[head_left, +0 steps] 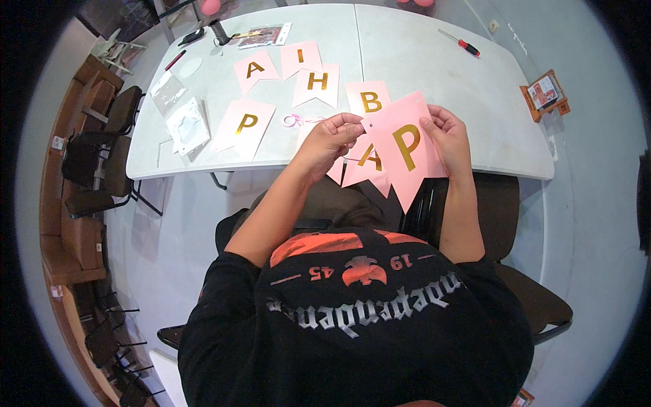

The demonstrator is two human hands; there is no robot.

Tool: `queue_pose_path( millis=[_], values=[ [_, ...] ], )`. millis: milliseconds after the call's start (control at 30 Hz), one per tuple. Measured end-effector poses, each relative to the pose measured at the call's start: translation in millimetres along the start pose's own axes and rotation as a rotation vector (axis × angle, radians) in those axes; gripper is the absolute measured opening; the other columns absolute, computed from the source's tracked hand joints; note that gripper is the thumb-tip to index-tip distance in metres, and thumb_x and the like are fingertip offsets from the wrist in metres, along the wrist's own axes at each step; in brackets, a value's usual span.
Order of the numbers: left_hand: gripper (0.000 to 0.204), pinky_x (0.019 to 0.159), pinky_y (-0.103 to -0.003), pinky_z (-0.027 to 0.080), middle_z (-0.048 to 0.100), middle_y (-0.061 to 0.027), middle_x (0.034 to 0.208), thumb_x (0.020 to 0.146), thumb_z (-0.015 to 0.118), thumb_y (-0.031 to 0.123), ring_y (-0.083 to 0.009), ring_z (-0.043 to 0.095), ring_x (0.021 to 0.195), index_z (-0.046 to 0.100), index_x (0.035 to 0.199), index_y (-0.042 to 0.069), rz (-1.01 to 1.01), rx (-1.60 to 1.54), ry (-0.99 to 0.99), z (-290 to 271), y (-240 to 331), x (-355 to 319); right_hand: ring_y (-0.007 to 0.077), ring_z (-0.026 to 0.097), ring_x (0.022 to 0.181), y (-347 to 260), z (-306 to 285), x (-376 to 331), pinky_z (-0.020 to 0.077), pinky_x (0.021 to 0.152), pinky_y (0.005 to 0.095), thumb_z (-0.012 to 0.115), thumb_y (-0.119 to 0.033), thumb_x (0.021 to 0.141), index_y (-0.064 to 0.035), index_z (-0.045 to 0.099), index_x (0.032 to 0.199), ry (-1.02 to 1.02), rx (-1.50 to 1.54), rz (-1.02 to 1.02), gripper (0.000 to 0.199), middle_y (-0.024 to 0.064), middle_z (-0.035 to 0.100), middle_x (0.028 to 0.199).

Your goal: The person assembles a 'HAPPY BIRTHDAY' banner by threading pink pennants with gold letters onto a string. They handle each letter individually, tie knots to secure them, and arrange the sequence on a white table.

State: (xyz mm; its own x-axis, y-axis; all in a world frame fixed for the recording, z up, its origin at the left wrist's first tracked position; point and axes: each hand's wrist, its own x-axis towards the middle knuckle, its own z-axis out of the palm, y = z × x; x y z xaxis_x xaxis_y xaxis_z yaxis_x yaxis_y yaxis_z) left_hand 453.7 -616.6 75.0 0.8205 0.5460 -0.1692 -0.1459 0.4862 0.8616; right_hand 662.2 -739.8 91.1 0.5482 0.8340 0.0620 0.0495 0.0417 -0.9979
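Between my hands is a pink swallow-tailed pennant card (391, 146) with a gold letter, tilted above the table's near edge. My right hand (449, 139) grips its right edge, thumb on the front. At its upper left corner, beside a small punched hole, the fingers of my left hand (332, 141) are pinched together; whether they also hold a ribbon end is too small to tell. Another gold-lettered pennant (373, 180) hangs partly behind the held one, over the table edge. A curled pink ribbon (292, 121) lies left of my left hand.
Several more pink pennants (245, 129) lie on the white folding table (434, 68). Clear plastic wrappers (186, 125) are at the left. Farther back are a red pen (175, 60), a dark cylinder (219, 32), a packet (264, 36) and a red-black screwdriver (468, 47). Chairs (102, 163) stand at left.
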Motion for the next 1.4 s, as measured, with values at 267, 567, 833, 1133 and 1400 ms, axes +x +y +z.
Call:
queue_pose_path(
  millis=[267,567,833,1133,1400],
  values=[
    [0.012,0.049,-0.015,0.031,0.057,0.0025,0.079,0.087,0.060,0.014,-0.0018,0.041,0.060,0.058,0.094,0.006,-0.057,-0.135,-0.086,-5.5,-6.7,1.7,0.0123,0.062,0.077,4.6,5.3,2.3,0.0507,0.068,0.0222,0.059,-0.002,0.083,0.0076,0.055,0.108,-0.052,0.174,0.099,0.027,0.0120,0.064,0.092],
    [0.017,0.053,-0.016,0.032,0.056,0.0058,0.080,0.086,0.061,0.018,-0.0021,0.043,0.066,0.061,0.100,0.008,-0.054,-0.050,-0.047,-4.6,-6.4,-3.9,0.0127,0.062,0.077,5.8,10.4,0.7,0.0511,0.068,0.0222,0.060,-0.002,0.083,0.0075,0.055,0.107,-0.053,0.211,0.122,0.026,0.0121,0.064,0.091],
    [0.021,0.058,-0.018,0.034,0.059,0.0059,0.082,0.086,0.062,0.019,-0.0023,0.043,0.066,0.063,0.104,0.008,-0.052,0.041,0.017,-3.3,-2.9,-5.1,0.0131,0.062,0.076,5.6,7.4,0.3,0.0515,0.067,0.0228,0.059,-0.002,0.084,0.0076,0.055,0.107,-0.083,0.238,0.136,0.025,0.0125,0.064,0.091],
    [0.019,0.057,-0.018,0.033,0.060,0.0065,0.081,0.085,0.063,0.019,-0.0019,0.042,0.065,0.065,0.101,0.008,0.010,0.135,-0.025,-6.7,-4.8,-3.8,0.0133,0.062,0.075,5.6,7.7,-1.1,0.0515,0.066,0.0229,0.059,-0.002,0.084,0.0072,0.055,0.107,-0.076,0.192,0.181,0.025,0.0130,0.064,0.092],
    [0.023,0.058,-0.018,0.033,0.062,0.0060,0.085,0.086,0.061,0.021,-0.0018,0.041,0.066,0.064,0.104,0.008,0.021,0.210,-0.020,-4.7,-1.7,-6.8,0.0135,0.062,0.075,6.7,5.8,-0.4,0.0517,0.065,0.0227,0.059,-0.003,0.084,0.0076,0.055,0.107,-0.084,0.208,0.194,0.026,0.0134,0.064,0.091]
  ],
)
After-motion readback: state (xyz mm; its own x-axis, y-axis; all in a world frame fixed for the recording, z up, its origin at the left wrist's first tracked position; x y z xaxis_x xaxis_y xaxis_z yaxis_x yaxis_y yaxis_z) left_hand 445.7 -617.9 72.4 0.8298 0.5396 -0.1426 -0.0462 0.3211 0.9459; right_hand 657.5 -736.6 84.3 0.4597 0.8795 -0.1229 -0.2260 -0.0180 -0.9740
